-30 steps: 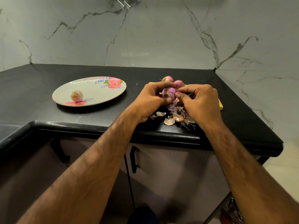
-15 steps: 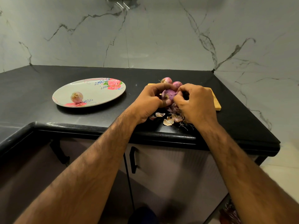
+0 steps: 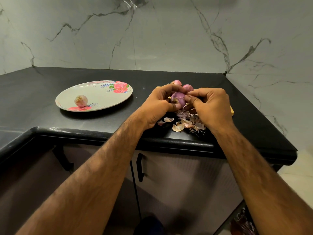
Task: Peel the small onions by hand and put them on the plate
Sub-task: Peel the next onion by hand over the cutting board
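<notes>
Onion point(image 3: 177, 99), purple, centre frame: left hand point(image 3: 158, 106) fingers curled round it; right hand point(image 3: 210, 106) fingers pinched on its right side.

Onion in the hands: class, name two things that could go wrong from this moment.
1. The onion, gripped by the left hand while the right hand pinches its skin, could slip into the peels below.
2. The peels lie near the counter edge and might get swept off.
</notes>
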